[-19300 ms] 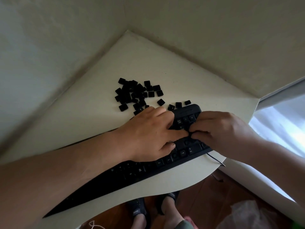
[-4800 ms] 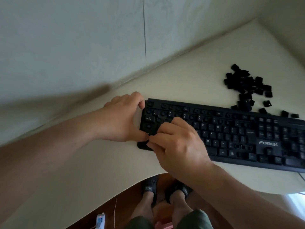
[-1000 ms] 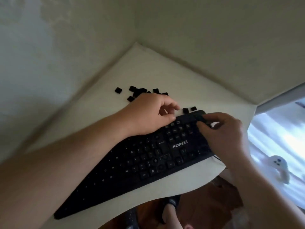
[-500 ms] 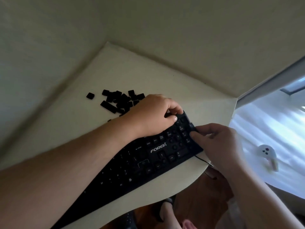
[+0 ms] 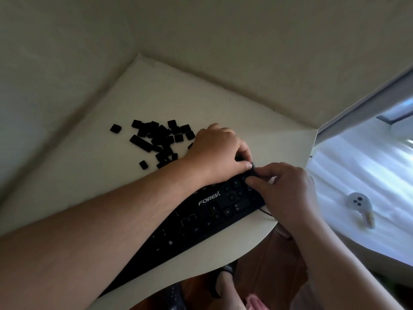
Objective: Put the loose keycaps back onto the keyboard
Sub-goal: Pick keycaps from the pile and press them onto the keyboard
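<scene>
The black keyboard [image 5: 201, 220] lies slantwise on the cream corner table [image 5: 156, 90], its left part hidden under my left forearm. A pile of several loose black keycaps [image 5: 158, 139] sits on the table behind it, with one long keycap [image 5: 141, 142] at the pile's left. My left hand [image 5: 220, 151] curls over the keyboard's far right corner and grips it. My right hand [image 5: 283, 191] is just beside it, thumb and forefinger pinching a small black keycap [image 5: 253, 172] against the top right of the number pad. Both hands' fingertips nearly touch.
Walls close in on the table at the back and left. The table's curved front edge runs just below the keyboard, and the keyboard's cable [image 5: 266, 212] hangs over it. A small white object [image 5: 358, 202] lies on a white surface to the right. My sandalled feet [image 5: 225, 278] are below.
My right hand has moved up to the keyboard's far right corner and now meets my left hand's fingertips. The view has shifted slightly, and the left hand stays on the corner.
</scene>
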Action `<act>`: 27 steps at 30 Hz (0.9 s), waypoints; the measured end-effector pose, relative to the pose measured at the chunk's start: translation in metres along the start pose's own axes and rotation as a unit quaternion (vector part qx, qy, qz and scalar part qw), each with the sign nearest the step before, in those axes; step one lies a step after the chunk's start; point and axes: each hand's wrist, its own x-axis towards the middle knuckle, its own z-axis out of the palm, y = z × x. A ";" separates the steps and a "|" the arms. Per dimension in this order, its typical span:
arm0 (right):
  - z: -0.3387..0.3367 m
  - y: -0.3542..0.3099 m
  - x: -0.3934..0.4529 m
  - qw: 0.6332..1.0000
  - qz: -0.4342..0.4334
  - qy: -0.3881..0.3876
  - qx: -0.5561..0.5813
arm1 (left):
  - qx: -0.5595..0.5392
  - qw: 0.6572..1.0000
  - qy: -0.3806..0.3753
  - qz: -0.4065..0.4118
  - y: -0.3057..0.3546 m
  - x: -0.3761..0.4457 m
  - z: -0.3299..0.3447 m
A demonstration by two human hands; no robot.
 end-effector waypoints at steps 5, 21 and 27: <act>0.009 0.012 -0.004 0.996 -0.064 0.052 -0.019 | -0.003 1.000 0.017 -0.007 0.001 -0.001 0.005; 0.004 0.005 0.008 0.996 -0.004 0.034 0.077 | -0.016 1.000 0.021 0.010 -0.014 -0.003 -0.008; 0.012 -0.040 0.035 0.996 -0.085 0.014 0.018 | 0.103 0.994 0.006 -0.043 -0.074 -0.018 -0.062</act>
